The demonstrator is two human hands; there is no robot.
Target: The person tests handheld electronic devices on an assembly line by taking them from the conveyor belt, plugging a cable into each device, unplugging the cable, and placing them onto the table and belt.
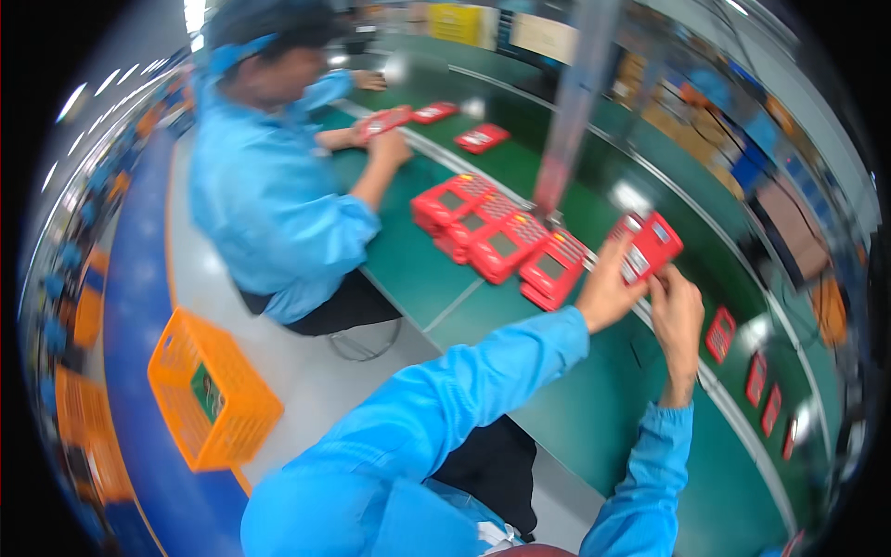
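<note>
My left hand [608, 286] is wrapped round a red handheld terminal [661, 243], held above the conveyor's near edge with a white label on the face I see. At its lower edge, the fingers of my right hand [677, 311] are pinched against the same terminal. Left of my hands, several red keypad terminals [501, 243] with small grey screens lie stacked in a row on the green worktop [575, 371]. The nearest stacked terminal [554, 269] is close to my left wrist.
More red terminals [720, 334] lie along the green conveyor [687, 186] to the right. A metal post [575, 111] rises beyond the stack. At left, a co-worker [278, 186] in blue holds another red terminal [383, 122]. An orange crate [209, 390] stands on the floor.
</note>
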